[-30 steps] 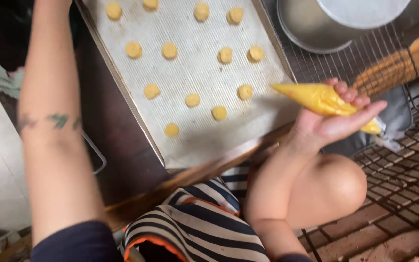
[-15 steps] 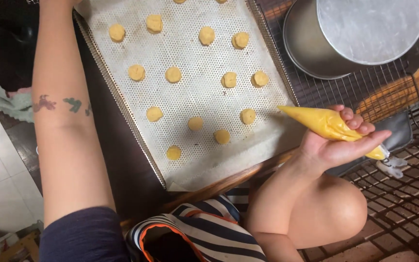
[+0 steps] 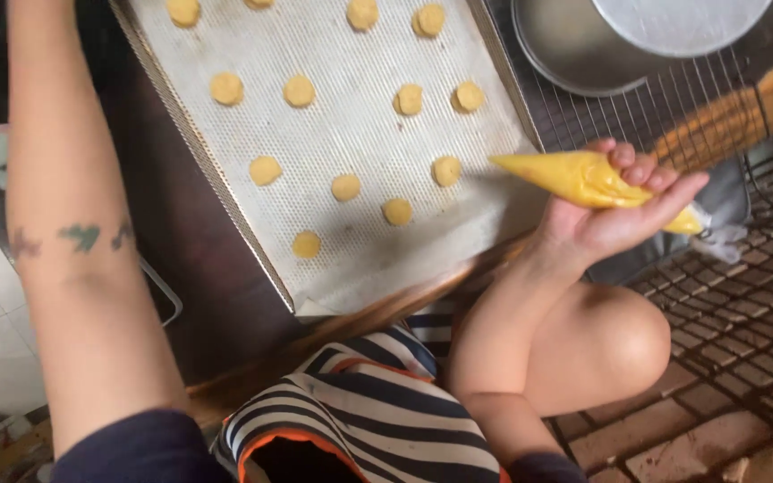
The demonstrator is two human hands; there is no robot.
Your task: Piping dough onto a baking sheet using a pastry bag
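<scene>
My left forearm [image 3: 91,268] is bare and carries a small row of dark greenish tattoo marks [image 3: 78,237] across it; they blur here, so I cannot make out their shapes. At the upper arm begins a short dark navy sleeve [image 3: 136,447]. My right hand [image 3: 615,210] and its forearm are bare too, with no ring or watch showing. Over my front hangs a navy-and-white striped cloth garment [image 3: 378,402] edged with a thin orange trim, perhaps an apron. One bare knee [image 3: 610,344] shows beside it.
</scene>
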